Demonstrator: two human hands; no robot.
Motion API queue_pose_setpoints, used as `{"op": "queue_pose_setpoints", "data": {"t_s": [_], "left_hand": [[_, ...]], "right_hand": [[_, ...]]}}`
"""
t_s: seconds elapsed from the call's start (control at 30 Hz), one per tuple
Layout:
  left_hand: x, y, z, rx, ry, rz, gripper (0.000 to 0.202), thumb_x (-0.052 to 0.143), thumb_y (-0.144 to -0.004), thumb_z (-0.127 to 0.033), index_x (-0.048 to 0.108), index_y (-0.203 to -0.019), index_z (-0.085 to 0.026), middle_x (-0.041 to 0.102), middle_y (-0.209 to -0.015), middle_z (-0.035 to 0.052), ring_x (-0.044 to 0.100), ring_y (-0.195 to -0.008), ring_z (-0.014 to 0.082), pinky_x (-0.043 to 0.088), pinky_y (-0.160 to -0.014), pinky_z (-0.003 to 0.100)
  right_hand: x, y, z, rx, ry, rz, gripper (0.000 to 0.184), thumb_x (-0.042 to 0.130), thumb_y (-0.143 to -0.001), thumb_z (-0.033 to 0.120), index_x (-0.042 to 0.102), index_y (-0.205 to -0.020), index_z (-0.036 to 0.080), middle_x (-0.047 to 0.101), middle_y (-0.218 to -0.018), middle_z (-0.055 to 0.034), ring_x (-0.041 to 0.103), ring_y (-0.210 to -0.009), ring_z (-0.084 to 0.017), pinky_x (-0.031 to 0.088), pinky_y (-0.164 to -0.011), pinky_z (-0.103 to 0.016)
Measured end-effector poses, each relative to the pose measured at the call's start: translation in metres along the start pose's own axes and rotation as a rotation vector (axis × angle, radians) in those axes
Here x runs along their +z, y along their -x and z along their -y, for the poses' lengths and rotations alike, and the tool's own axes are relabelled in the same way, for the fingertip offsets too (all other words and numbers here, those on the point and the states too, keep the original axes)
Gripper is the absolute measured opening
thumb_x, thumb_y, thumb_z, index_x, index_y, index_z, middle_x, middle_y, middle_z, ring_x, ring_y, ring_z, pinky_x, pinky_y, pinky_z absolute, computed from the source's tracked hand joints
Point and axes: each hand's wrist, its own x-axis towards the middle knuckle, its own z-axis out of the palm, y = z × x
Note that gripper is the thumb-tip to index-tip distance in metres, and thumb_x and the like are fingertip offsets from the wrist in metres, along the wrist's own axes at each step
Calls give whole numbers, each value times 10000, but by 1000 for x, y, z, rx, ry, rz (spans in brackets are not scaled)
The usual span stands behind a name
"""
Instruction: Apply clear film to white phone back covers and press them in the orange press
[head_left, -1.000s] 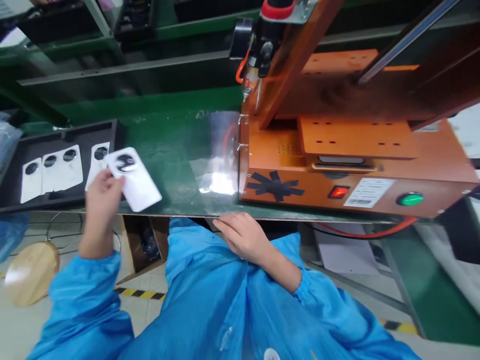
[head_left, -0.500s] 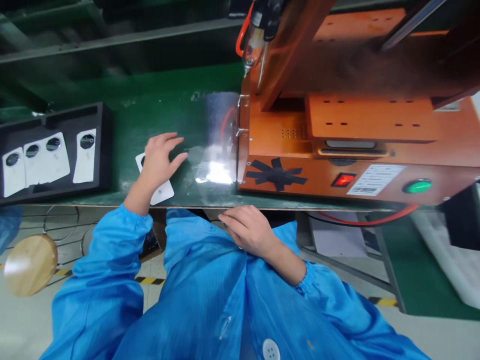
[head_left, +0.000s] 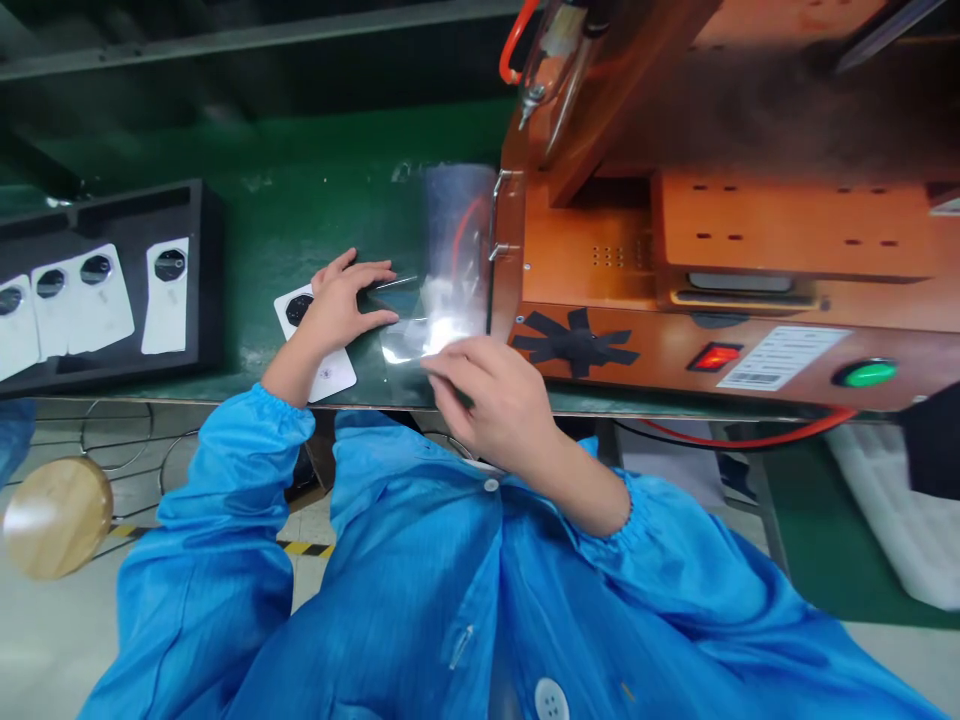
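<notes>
On the green bench, my left hand [head_left: 341, 312] is spread, thumb and fingers apart, at the left edge of a clear plastic film [head_left: 401, 300]. Whether it grips the film I cannot make out. My right hand [head_left: 499, 400] has its thumb and fingertips pinched together at the film's near edge. Partly under my left hand and wrist lies a white phone back cover [head_left: 334, 378] with a black round camera area. More clear plastic sheets [head_left: 461, 215] lie right of the film, beside the orange machine.
At left, a black tray [head_left: 210, 280] holds several white covers [head_left: 166, 310]. The orange machine [head_left: 645, 350], with a lit red switch [head_left: 715, 357] and green button [head_left: 866, 374], fills the right side. A wooden stool [head_left: 58, 518] stands below the bench edge at left.
My right hand has risen from my lap over the bench edge to the clear film. My left hand has shifted slightly right, off part of the white cover. The view has shifted a little.
</notes>
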Motion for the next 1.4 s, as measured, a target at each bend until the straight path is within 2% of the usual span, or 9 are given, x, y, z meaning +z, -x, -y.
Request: {"op": "queue_pose_setpoints", "data": {"t_s": [0.1, 0.2, 0.33, 0.5, 0.73, 0.97, 1.13, 1.27, 1.4], "left_hand": [[4, 0, -6, -13, -2, -22, 513, 870, -841, -356, 728, -1332, -310, 683, -1526, 54, 357, -1627, 405, 242, -1321, 662], [6, 1, -9, -25, 2, -31, 489, 860, -830, -326, 734, -1302, -306, 700, -1497, 64, 376, -1618, 410, 245, -1313, 672], [8, 1, -7, -46, 72, -76, 328, 821, -868, -352, 740, -1177, -276, 766, -1364, 66, 448, -1583, 376, 285, -1302, 640], [13, -5, -9, -91, 90, -96, 44, 749, -916, -272, 736, -956, -257, 815, -1185, 57, 491, -1545, 362, 216, -1306, 671], [13, -2, -16, -68, 62, -19, 96, 692, -965, -237, 781, -945, -265, 810, -1245, 47, 432, -1593, 359, 84, -1318, 718], [8, 2, -20, -59, 54, 18, 166, 646, -1005, -278, 810, -1024, -289, 785, -1352, 37, 383, -1627, 346, 28, -1325, 721], [7, 2, -22, -49, 38, 32, 147, 695, -979, -309, 826, -1046, -316, 762, -1401, 25, 380, -1627, 376, 3, -1312, 762], [10, 8, -22, 33, 54, 29, 355, 846, -872, -415, 799, -1216, -340, 655, -1561, 44, 338, -1638, 429, -62, -1280, 819], [15, 12, -23, 71, 50, 41, 531, 887, -834, -445, 749, -1333, -325, 567, -1647, 77, 294, -1658, 430, -76, -1293, 804]], "right_hand": [[20, -58, -5, 122, 128, 181, 268, 527, -1058, 167, 715, -1248, 182, 726, -1258, -144, 677, -1131, -293, 550, -926, -421], [45, -94, -18, 249, 220, 300, 364, 453, -1035, 65, 653, -1329, 139, 703, -1314, -191, 657, -1177, -323, 507, -959, -441], [61, -98, -30, 283, 264, 360, 394, 372, -1048, 31, 630, -1333, 119, 739, -1198, -175, 680, -1087, -295, 481, -917, -400], [50, -96, -28, 209, 358, 392, 344, 402, -1063, 81, 680, -1260, 131, 749, -1120, -166, 685, -1033, -293, 459, -904, -416], [32, -113, -21, 62, 478, 554, 379, 376, -1073, 114, 742, -1167, 103, 744, -1116, -181, 676, -1053, -314, 434, -916, -443], [33, -110, -21, 17, 476, 578, 405, 345, -1070, 126, 741, -1149, 101, 728, -1112, -200, 643, -1050, -314, 393, -829, -410], [36, -103, -24, 27, 459, 542, 392, 348, -1053, 103, 713, -1196, 79, 711, -1159, -215, 637, -1091, -333, 458, -854, -434], [10, -94, -23, 44, 392, 437, 274, 433, -1043, 134, 707, -1068, 137, 682, -1223, -199, 621, -1150, -354, 514, -883, -458], [-29, -90, -20, 187, 230, 241, 155, 535, -1037, 222, 673, -977, 186, 669, -1201, -177, 627, -1144, -332, 538, -907, -463]]}}
